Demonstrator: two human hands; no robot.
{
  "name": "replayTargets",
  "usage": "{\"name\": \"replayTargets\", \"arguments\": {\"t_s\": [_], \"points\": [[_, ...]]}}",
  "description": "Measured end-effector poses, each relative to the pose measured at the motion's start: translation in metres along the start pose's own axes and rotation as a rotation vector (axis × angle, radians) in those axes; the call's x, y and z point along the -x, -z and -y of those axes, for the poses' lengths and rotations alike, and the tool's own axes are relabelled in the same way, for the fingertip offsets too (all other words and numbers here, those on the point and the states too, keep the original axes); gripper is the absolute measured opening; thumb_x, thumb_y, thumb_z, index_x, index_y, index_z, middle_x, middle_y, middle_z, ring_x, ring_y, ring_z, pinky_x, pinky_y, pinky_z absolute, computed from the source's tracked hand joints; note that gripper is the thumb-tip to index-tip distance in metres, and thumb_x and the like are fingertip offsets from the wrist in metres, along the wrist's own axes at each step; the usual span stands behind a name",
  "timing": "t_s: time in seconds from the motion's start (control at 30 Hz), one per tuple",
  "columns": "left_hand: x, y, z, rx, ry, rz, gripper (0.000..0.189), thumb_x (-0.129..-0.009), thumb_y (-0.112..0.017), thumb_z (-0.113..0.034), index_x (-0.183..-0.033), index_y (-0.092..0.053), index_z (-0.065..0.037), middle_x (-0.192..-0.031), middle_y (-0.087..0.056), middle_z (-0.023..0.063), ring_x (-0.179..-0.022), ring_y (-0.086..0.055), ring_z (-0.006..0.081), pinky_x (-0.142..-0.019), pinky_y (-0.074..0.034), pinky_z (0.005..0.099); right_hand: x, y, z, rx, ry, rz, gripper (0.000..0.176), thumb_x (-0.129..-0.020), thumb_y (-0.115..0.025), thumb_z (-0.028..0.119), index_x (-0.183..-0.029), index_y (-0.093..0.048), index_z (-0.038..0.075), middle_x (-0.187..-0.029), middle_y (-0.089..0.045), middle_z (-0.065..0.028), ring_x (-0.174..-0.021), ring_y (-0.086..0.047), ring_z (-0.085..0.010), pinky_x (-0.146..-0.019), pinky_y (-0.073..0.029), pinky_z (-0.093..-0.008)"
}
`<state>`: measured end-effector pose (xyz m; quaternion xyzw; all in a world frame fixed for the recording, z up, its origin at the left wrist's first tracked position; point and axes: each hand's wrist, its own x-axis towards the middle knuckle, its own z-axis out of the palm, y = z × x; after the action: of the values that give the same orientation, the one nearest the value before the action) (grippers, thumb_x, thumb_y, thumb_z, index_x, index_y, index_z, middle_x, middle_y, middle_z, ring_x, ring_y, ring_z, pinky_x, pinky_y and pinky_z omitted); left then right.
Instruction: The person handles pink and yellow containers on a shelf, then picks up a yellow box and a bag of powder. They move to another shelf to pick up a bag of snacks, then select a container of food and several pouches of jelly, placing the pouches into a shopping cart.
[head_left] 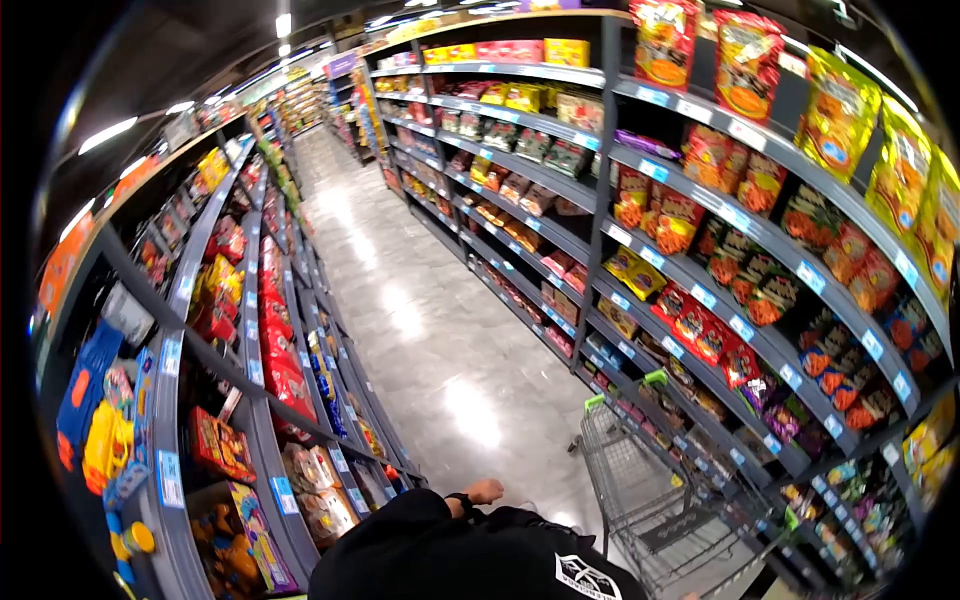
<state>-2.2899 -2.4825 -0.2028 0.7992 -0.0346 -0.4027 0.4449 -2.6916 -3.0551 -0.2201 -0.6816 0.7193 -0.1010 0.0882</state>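
Observation:
My left hand hangs low in front of the black sleeve, with a dark band at the wrist. Its fingers look loosely curled in, and nothing shows in them. At the bottom edge, a sliver of skin beside the cart may be my right hand; its fingers are out of view. A metal shopping cart with green corner pieces stands to the right, close to the shelves. I see no goods in its basket.
Tall shelves of bagged snacks line the right side, with large yellow bags on top. The left shelves hold red packs and toy-like blue and yellow items. A shiny grey floor runs between them.

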Motion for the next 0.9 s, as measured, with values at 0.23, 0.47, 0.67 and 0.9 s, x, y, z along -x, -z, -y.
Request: {"name": "replayTargets", "arguments": {"t_s": [0.23, 0.47, 0.67, 0.9], "points": [[0.000, 0.000, -0.024, 0.031, 0.105, 0.073, 0.036, -0.089, -0.066, -0.025, -0.115, -0.063, -0.001, -0.096, -0.069, 0.0138, -0.077, -0.068, 0.0215, -0.067, -0.054, 0.0340, 0.061, 0.038, 0.033, -0.174, -0.113, 0.047, 0.064, -0.087, -0.066, 0.022, -0.138, -0.041, -0.008, -0.133, -0.054, -0.0288, -0.122, -0.053, -0.0437, -0.103, -0.042, -0.0468], [-0.007, 0.001, -0.021, 0.068, 0.119, 0.172, 0.040, -0.087, -0.067, -0.027, -0.121, -0.061, -0.006, -0.096, -0.067, 0.0118, -0.079, -0.067, 0.0216, -0.059, -0.050, 0.0332, 0.122, 0.076, 0.048, -0.271, -0.247, -0.018, 0.049, -0.094, -0.059, 0.016, -0.139, -0.046, 0.001, -0.133, -0.053, -0.0263, -0.123, -0.052, -0.0420, -0.103, -0.042, -0.0456], [-0.024, 0.011, -0.004, 0.117, 0.151, 0.248, 0.032, -0.086, -0.065, -0.021, -0.114, -0.063, -0.005, -0.089, -0.067, 0.0079, -0.069, -0.065, 0.0179, -0.052, -0.046, 0.0292, 0.180, 0.084, 0.032, -0.251, -0.010, -0.217, 0.036, -0.095, -0.050, 0.004, -0.132, -0.052, 0.005, -0.132, -0.049, -0.0222, -0.117, -0.053, -0.0421, -0.098, -0.045, -0.0449], [-0.046, 0.024, -0.005, -0.007, 0.191, 0.301, 0.032, -0.089, -0.063, -0.020, -0.116, -0.062, -0.003, -0.093, -0.068, 0.0076, -0.070, -0.067, 0.0187, -0.052, -0.047, 0.0293, 0.254, 0.100, 0.032, -0.272, -0.117, -0.216, 0.038, -0.096, -0.051, 0.005, -0.134, -0.050, 0.010, -0.129, -0.051, -0.0183, -0.111, -0.056, -0.0400, -0.093, -0.047, -0.0440]]}}
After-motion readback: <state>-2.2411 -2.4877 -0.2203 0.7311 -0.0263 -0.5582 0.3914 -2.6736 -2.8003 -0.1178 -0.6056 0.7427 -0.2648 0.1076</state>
